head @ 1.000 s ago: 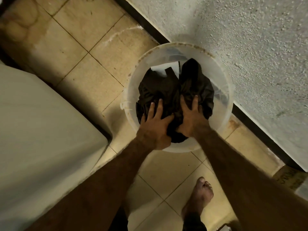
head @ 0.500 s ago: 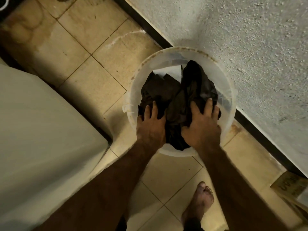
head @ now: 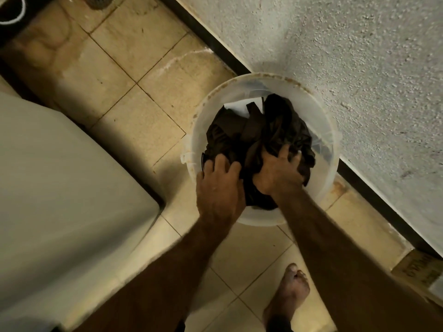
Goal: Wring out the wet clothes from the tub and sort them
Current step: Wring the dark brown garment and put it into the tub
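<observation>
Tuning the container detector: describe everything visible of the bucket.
The bucket is round, translucent whitish plastic, with brownish stains along its rim and a small lug on its left side. It stands upright on the tiled floor, beside the wall base. Inside lies a dark cloth bundle with a white piece behind it. The left hand and right hand grip the cloth; the left overlaps the near rim.

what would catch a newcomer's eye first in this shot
Most striking is the crumpled dark wet cloth heaped in the round translucent white plastic tub against the rough grey wall, mid-frame. Both bare hands are on it from the near side: the right hand bunches a fold, the left hand lies on its near edge. A large pale appliance fills the left side.
</observation>
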`<state>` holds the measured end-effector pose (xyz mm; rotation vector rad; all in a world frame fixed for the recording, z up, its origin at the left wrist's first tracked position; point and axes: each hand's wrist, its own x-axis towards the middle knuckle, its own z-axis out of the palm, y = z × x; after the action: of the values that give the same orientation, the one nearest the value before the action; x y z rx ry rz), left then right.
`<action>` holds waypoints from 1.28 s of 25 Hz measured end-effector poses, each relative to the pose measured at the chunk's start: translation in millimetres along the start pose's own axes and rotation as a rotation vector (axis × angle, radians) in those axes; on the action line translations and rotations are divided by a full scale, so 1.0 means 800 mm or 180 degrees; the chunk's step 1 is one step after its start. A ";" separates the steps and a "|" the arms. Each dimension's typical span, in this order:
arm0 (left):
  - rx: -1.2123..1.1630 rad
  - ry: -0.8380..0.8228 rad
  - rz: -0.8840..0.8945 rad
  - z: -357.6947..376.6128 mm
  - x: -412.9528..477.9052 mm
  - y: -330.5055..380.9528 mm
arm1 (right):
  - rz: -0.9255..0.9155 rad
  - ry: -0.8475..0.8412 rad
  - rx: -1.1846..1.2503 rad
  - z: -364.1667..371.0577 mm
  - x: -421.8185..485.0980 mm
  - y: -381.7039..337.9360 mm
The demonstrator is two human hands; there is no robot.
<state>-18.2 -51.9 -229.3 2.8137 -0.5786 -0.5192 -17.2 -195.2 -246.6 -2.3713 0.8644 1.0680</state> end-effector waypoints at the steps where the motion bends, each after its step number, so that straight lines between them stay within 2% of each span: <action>1: -0.0283 -0.0066 -0.0181 0.002 -0.006 0.003 | 0.0075 0.0186 0.0001 -0.008 -0.015 -0.004; 4: -0.0704 -0.0339 -0.0334 0.019 0.004 0.003 | 0.0166 0.0914 0.0153 -0.014 -0.059 0.003; 6: -0.0445 -0.0733 -0.0166 0.032 0.013 0.000 | 0.0032 0.1023 0.0327 -0.002 -0.061 0.012; 9: 0.0249 -0.1721 0.0076 0.042 0.031 -0.010 | -0.0374 0.0062 0.0418 0.032 -0.035 0.024; 11: 0.0143 -0.2122 0.0126 0.039 0.044 -0.016 | -0.0491 -0.0373 0.0365 0.037 -0.019 0.036; 13: -0.0243 -0.1930 0.0172 0.030 0.047 -0.020 | -0.0545 -0.0431 0.0153 0.028 -0.011 0.042; 15: -0.0177 -0.1060 0.0238 0.016 0.032 -0.018 | -0.0417 -0.0133 -0.0134 0.004 -0.028 0.035; 17: -0.0082 -0.0112 0.0153 0.007 0.005 -0.012 | -0.0117 0.0477 -0.0211 -0.018 -0.047 0.025; 19: -0.0394 0.0455 0.0019 0.005 -0.012 -0.008 | -0.0156 0.0784 -0.0491 -0.020 -0.061 0.012; 20: -0.0581 0.0503 -0.0018 0.008 -0.019 -0.006 | -0.0331 0.0772 -0.0644 -0.014 -0.066 0.008; 22: -0.0731 0.0139 0.0033 0.017 -0.024 -0.005 | -0.0829 0.0467 -0.0696 0.008 -0.057 0.011; 23: -0.0518 -0.0220 0.0188 0.024 -0.022 -0.006 | -0.0990 0.0176 -0.0653 0.019 -0.050 0.016; 25: 0.0067 -0.1032 0.0474 0.030 -0.012 -0.006 | -0.1255 -0.0083 -0.0638 0.042 -0.038 0.023; 26: 0.0206 -0.1297 0.0507 0.028 -0.006 -0.004 | -0.1355 -0.0200 -0.0658 0.050 -0.030 0.027; 27: 0.0202 -0.1340 0.0501 0.024 -0.001 -0.002 | -0.1333 -0.0311 -0.0730 0.044 -0.033 0.025; 29: -0.0022 -0.0862 0.0408 0.011 0.004 0.000 | -0.0792 -0.0210 -0.0501 0.019 -0.050 0.020; 32: -0.0157 0.0183 0.0185 -0.003 -0.010 0.000 | -0.0093 0.0540 -0.0131 -0.006 -0.039 0.019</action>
<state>-24.1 -48.5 -225.0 2.7466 -0.6252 -0.4341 -41.1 -197.0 -221.0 -2.5297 0.8697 0.8913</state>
